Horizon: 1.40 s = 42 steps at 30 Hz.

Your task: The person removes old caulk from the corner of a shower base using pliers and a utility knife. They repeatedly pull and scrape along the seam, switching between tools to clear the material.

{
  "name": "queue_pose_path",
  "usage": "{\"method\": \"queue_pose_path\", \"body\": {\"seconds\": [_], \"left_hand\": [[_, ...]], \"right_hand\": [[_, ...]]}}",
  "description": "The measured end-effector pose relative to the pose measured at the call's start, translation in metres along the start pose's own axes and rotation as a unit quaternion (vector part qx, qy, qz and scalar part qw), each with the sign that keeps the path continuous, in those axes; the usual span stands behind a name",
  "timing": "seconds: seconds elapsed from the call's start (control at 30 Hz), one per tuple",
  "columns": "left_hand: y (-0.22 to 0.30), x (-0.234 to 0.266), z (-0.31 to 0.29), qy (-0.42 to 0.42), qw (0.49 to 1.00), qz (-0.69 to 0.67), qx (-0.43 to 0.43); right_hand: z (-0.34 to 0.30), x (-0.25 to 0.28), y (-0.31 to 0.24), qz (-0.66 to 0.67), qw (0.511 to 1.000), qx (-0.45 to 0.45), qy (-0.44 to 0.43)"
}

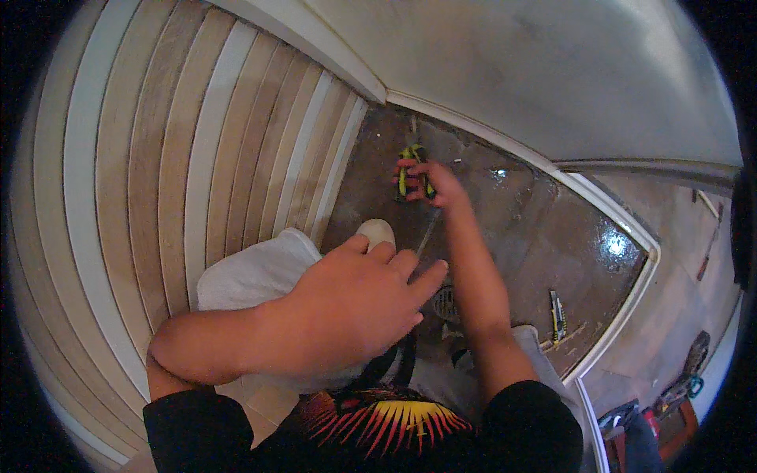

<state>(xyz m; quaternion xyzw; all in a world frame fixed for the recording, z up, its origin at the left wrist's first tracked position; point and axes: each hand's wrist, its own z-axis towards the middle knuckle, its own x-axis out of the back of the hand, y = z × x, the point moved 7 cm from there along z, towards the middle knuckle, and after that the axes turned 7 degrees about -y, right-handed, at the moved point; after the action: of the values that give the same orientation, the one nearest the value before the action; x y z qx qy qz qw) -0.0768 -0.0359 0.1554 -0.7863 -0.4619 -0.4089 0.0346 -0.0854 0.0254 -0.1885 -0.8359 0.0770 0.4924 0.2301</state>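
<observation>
My right hand (pixel 436 183) reaches forward over a brown wet-looking floor (pixel 520 229) and grips a yellow and black hand tool (pixel 412 169), whose thin blade or rod runs back toward me. My left hand (pixel 355 303) hovers close to the camera with fingers spread and holds nothing. It hangs above my knee in light trousers (pixel 252 272) and my light shoe (pixel 377 231).
A slatted wall of pale and tan boards (pixel 181 158) rises on the left. A white curb (pixel 623 307) rims the floor on the right. A round drain (pixel 445 302) lies near my body, a yellow and black knife (pixel 557 315) by the curb, and tools (pixel 686 370) outside it.
</observation>
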Motion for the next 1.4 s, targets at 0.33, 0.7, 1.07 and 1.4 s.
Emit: {"method": "queue_pose_path", "body": {"seconds": [0.33, 0.7, 1.07, 1.4], "left_hand": [[0.022, 0.003, -0.005, -0.046, 0.998, -0.031, -0.030], [0.019, 0.001, -0.001, -0.067, 0.997, 0.002, -0.023], [0.024, 0.004, -0.004, -0.044, 0.999, 0.003, -0.031], [0.004, 0.021, -0.004, -0.140, 0.990, -0.034, -0.011]], "right_hand": [[-0.007, 0.005, -0.026, -0.014, 0.999, -0.024, 0.040], [0.001, 0.010, -0.022, -0.102, 0.984, -0.043, 0.142], [0.012, 0.037, -0.011, -0.281, 0.903, 0.077, 0.316], [0.052, 0.081, 0.011, -0.349, 0.821, 0.144, 0.429]]}}
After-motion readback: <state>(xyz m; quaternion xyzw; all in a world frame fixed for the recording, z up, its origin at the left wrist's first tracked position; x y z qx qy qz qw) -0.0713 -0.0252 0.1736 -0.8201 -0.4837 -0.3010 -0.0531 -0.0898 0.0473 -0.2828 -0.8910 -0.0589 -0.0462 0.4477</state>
